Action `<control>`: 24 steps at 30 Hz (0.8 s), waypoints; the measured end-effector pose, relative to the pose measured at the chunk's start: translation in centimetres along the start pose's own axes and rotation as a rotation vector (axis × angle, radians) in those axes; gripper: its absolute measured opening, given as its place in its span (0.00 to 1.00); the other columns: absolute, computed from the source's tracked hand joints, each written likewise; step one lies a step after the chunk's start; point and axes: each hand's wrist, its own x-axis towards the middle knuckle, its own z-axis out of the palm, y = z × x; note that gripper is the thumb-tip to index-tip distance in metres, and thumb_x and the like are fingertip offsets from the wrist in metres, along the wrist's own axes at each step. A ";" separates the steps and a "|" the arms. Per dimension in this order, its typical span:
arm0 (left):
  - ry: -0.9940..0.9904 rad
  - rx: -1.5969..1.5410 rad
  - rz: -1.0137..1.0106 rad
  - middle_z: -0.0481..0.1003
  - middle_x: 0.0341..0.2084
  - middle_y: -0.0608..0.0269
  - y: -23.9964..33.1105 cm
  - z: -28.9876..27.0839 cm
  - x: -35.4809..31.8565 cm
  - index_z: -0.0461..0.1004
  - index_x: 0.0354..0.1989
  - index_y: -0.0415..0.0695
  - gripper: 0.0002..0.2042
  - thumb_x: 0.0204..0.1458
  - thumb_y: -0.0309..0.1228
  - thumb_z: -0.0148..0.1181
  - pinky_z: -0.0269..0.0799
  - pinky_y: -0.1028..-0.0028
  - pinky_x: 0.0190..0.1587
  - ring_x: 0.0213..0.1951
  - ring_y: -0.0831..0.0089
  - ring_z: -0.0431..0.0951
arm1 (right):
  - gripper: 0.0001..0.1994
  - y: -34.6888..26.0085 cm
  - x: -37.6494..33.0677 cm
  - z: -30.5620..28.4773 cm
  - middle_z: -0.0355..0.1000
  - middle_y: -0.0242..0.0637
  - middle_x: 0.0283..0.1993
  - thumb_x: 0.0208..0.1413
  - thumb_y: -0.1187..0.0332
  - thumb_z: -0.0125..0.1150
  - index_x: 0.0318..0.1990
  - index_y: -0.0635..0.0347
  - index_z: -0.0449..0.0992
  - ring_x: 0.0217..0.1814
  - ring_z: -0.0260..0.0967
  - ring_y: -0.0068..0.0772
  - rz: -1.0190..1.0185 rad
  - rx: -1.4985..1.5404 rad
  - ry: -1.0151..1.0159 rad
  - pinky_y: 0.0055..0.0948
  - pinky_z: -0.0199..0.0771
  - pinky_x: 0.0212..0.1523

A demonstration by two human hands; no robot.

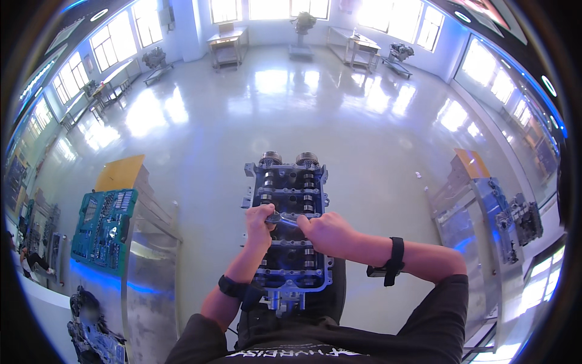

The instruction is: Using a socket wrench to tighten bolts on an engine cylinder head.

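— What were the hands on?

— A small metal tool point(280, 219), held across the middle of a grey engine cylinder head point(291, 182) that stood on a stand straight in front of the person. The left hand point(259, 222) was curled shut around the tool's left end; the right hand point(324, 229) was closed on its right end, fingers folded over it. What kind of tool it was, I couldn't tell.

— And the engine part itself?

— Two rows of camshafts ran away from the person, with two round sprockets point(288, 159) at the far end. Both forearms, each with a black wrist strap point(394, 259), crossed over the near half and hid part of it.

— What stood around?

— To the left, a metal cart point(145, 255) with a green tray of sockets point(103, 227) lying on it. To the right, well apart, another metal cart point(467, 206) and an engine block point(522, 218). Behind lay glossy floor point(291, 103), with tables point(229, 43) under the bright windows.
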 end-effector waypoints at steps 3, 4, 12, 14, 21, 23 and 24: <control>0.006 -0.024 0.005 0.58 0.09 0.75 0.0 0.5 0.0 0.63 0.10 0.47 0.16 0.48 0.31 0.55 0.41 0.79 0.14 0.10 0.86 0.52 | 0.14 0.2 0.1 -0.3 0.72 0.40 0.22 0.43 0.72 0.61 0.36 0.65 0.63 0.25 0.75 0.43 0.003 0.007 -0.019 0.38 0.73 0.25; 0.011 -0.035 0.004 0.58 0.09 0.75 0.0 0.7 -0.1 0.63 0.10 0.47 0.15 0.48 0.31 0.55 0.40 0.79 0.14 0.10 0.87 0.52 | 0.14 0.4 0.0 -0.2 0.72 0.40 0.22 0.43 0.72 0.61 0.36 0.65 0.63 0.25 0.75 0.43 0.005 0.006 -0.018 0.38 0.73 0.25; 0.080 -0.014 0.080 0.59 0.10 0.75 0.2 1.2 -0.4 0.63 0.11 0.47 0.14 0.49 0.30 0.53 0.42 0.79 0.14 0.10 0.85 0.53 | 0.11 4.5 2.0 0.3 0.69 0.38 0.22 0.43 0.73 0.56 0.35 0.58 0.63 0.22 0.71 0.48 -0.214 -0.077 0.107 0.42 0.69 0.23; 0.109 -0.015 0.099 0.59 0.10 0.74 -0.1 0.8 -0.4 0.62 0.12 0.46 0.14 0.49 0.29 0.53 0.43 0.79 0.13 0.10 0.84 0.54 | 0.11 6.1 3.7 0.4 0.69 0.37 0.21 0.43 0.71 0.57 0.35 0.58 0.64 0.23 0.71 0.45 -0.288 -0.123 0.112 0.40 0.69 0.23; -0.042 0.276 0.231 0.60 0.11 0.76 -1.4 0.9 -3.7 0.62 0.11 0.46 0.18 0.55 0.34 0.48 0.46 0.79 0.18 0.14 0.86 0.55 | 0.08 6.9 14.2 -1.2 0.66 0.31 0.25 0.36 0.67 0.62 0.25 0.54 0.70 0.30 0.70 0.34 -0.647 -0.272 0.358 0.35 0.70 0.30; -0.038 0.104 0.128 0.61 0.11 0.76 -0.8 0.2 -2.8 0.62 0.12 0.46 0.19 0.56 0.35 0.48 0.46 0.79 0.18 0.14 0.86 0.56 | 0.07 5.1 17.3 -2.1 0.67 0.28 0.26 0.33 0.67 0.63 0.21 0.53 0.71 0.36 0.68 0.33 -0.739 -0.261 0.366 0.34 0.68 0.40; -0.045 0.163 0.122 0.60 0.11 0.76 -0.6 -0.1 -2.3 0.62 0.12 0.46 0.19 0.56 0.35 0.48 0.46 0.79 0.18 0.14 0.86 0.56 | 0.06 4.4 18.5 -2.5 0.68 0.28 0.30 0.34 0.66 0.63 0.19 0.53 0.71 0.42 0.66 0.31 -0.708 -0.336 0.286 0.32 0.64 0.49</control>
